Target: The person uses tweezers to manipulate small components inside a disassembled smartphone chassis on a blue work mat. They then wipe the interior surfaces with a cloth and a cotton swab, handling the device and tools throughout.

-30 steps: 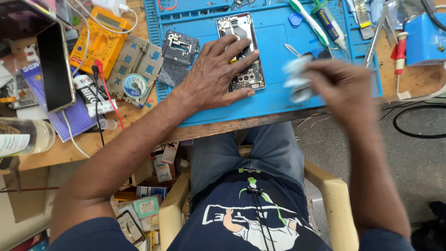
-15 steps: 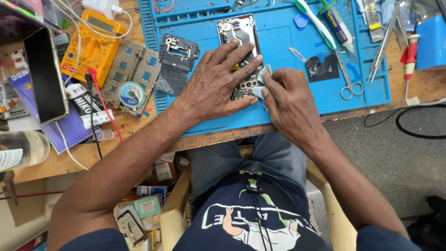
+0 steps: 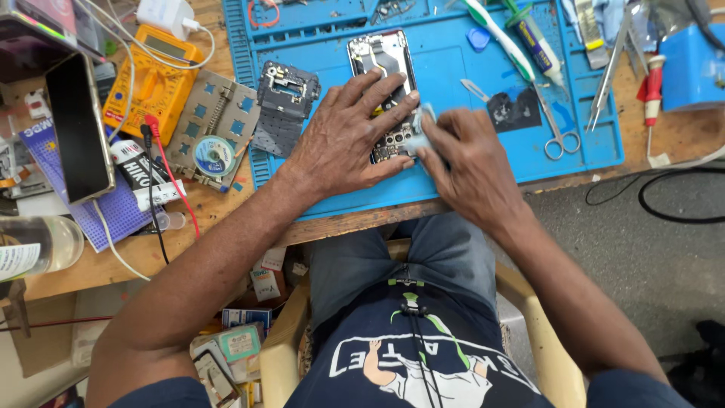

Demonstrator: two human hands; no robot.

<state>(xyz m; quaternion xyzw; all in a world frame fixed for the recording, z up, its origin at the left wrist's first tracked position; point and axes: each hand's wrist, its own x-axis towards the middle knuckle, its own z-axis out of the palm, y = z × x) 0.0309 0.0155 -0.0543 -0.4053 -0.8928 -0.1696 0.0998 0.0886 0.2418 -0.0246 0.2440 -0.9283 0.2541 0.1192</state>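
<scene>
The right hand has come closer, wiping the opened phone.

We have one view only, from a camera worn on the head, looking steeply down over our own arms and lap onto the blue mat on the workbench, close enough to fill the frame's upper half.

My left hand pins an opened phone flat on the blue mat while my right hand presses what looks like a pale cloth against it.
</scene>
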